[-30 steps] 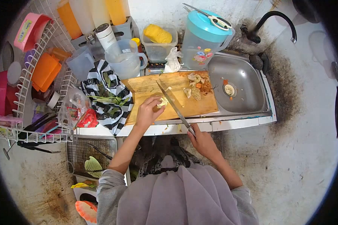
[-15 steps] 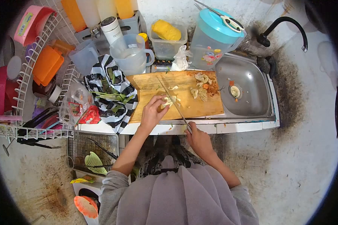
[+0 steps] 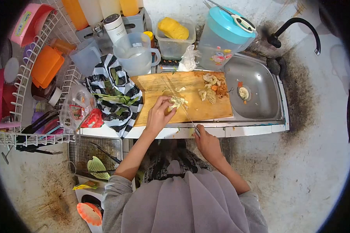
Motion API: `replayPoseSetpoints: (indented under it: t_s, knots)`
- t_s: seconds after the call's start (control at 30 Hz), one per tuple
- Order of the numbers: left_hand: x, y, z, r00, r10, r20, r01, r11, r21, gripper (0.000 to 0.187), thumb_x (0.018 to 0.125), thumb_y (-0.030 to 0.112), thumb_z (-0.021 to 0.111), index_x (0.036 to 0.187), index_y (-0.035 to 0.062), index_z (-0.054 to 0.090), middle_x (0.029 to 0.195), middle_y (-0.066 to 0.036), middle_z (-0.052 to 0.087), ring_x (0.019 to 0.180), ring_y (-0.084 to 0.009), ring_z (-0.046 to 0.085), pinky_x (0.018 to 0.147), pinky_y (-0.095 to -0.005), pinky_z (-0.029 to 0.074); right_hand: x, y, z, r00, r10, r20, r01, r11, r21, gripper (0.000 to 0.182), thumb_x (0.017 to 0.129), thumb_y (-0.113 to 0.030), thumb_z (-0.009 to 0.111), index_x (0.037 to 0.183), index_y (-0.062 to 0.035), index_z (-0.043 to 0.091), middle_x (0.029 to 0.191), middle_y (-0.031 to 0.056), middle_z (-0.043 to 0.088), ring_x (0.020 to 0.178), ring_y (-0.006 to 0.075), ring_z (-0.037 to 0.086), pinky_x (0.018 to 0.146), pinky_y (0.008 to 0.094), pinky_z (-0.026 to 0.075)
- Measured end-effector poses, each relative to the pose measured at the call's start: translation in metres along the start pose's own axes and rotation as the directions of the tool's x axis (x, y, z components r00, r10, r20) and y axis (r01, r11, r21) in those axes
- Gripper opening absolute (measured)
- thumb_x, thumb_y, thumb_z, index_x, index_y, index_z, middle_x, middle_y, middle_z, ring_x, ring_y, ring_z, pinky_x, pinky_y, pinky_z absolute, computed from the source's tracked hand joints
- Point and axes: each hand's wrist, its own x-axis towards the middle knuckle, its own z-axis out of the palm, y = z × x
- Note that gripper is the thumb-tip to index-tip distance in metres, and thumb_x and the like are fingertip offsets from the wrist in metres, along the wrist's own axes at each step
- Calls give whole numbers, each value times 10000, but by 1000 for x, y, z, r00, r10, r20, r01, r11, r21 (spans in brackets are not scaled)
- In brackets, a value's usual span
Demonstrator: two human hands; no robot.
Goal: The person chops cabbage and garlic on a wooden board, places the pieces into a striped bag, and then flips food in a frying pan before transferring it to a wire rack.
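A wooden cutting board (image 3: 206, 110) lies on the counter beside the sink. My left hand (image 3: 158, 115) presses down on a pale yellow-green vegetable piece (image 3: 177, 103) near the board's middle. My right hand (image 3: 207, 144) grips the handle of a long knife (image 3: 179, 105), whose blade runs up and left across the board, right against the vegetable. A few cut slivers lie around it. A heap of brownish peelings and scraps (image 3: 211, 88) sits at the board's far right corner.
Steel sink (image 3: 260, 105) on the right, black tap (image 3: 295, 27) above it. Behind the board: a teal-lidded jug (image 3: 223, 39) with scissors on top, a clear jug (image 3: 135, 56), a tub with a yellow sponge (image 3: 174, 35). A striped bag (image 3: 114, 101) with greens and a wire dish rack (image 3: 27, 81) are left.
The knife blade has swung closer to the vegetable and more slivers lie cut beside it. My left hand keeps its hold. The view has shifted slightly.
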Motion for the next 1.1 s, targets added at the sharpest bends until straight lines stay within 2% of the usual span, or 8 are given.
replayPoseSetpoints:
  t_s: [0.2, 0.27, 0.37, 0.5, 0.6, 0.8, 0.97, 1.1]
  knots:
    - [0, 0, 0, 1000, 17, 4, -17, 1000, 2, 156, 748, 98, 690, 825, 5, 591, 1050, -84, 568, 841, -266, 621, 679, -355, 505, -2, 2, -8, 1000, -12, -24, 13, 998, 64, 291, 903, -206, 520, 1121, -50, 408, 675, 212, 614, 596, 399, 605, 511, 476, 483]
    - [0, 0, 0, 999, 31, 8, -32, 999, 8, 148, 750, 96, 687, 823, 9, 592, 1053, -88, 575, 846, -271, 622, 682, -355, 505, 2, 3, -9, 994, 66, 87, -70, 996, 46, 314, 893, -214, 522, 1140, -65, 398, 700, 214, 620, 630, 400, 616, 530, 492, 492]
    - [1, -2, 1, 999, 51, -2, -51, 999, 0, 144, 753, 96, 684, 820, 9, 593, 1048, -88, 585, 860, -275, 622, 693, -354, 507, 10, 4, -11, 983, 87, 163, -98, 993, 60, 329, 904, -236, 505, 1157, -60, 392, 660, 228, 604, 615, 413, 608, 528, 508, 483]
    - [2, -2, 1, 998, 59, 15, -58, 998, -30, 150, 753, 99, 684, 834, 6, 599, 1048, -86, 596, 882, -281, 622, 711, -356, 509, 19, 5, -14, 987, 46, 153, -61, 994, 89, 350, 913, -262, 487, 1177, -55, 385, 622, 227, 591, 597, 419, 605, 521, 515, 479]
    - [2, -3, 0, 999, 36, 30, -35, 999, -36, 159, 753, 101, 683, 853, 4, 606, 1053, -88, 600, 898, -291, 619, 726, -362, 510, 30, 0, -4, 986, 56, 156, -59, 998, 16, 360, 910, -271, 491, 1180, -55, 394, 608, 217, 588, 585, 417, 605, 517, 511, 482]
    - [1, -2, 0, 998, 55, 29, -54, 998, -6, 193, 750, 111, 708, 850, -8, 592, 1052, -112, 606, 925, -295, 623, 751, -344, 509, 42, 0, 10, 999, 10, 37, -7, 998, -67, 339, 902, -270, 502, 1146, -50, 417, 630, 206, 599, 596, 421, 605, 531, 511, 484]
    - [-2, -4, 0, 999, 37, 24, -38, 999, 9, 151, 766, 110, 672, 867, 14, 613, 1045, -91, 586, 850, -294, 621, 705, -374, 505, 25, 6, -9, 999, -27, -44, 35, 979, 200, 303, 907, -236, 517, 1103, -36, 402, 621, 223, 586, 592, 410, 597, 507, 501, 451]
    - [-2, -6, 1, 998, 64, 9, -64, 998, 11, 150, 767, 113, 670, 869, 18, 614, 1018, -83, 591, 831, -296, 621, 694, -371, 506, 11, 1, -16, 998, 2, 55, -8, 994, 107, 313, 907, -235, 514, 1120, -36, 398, 608, 221, 581, 582, 406, 595, 506, 497, 453]
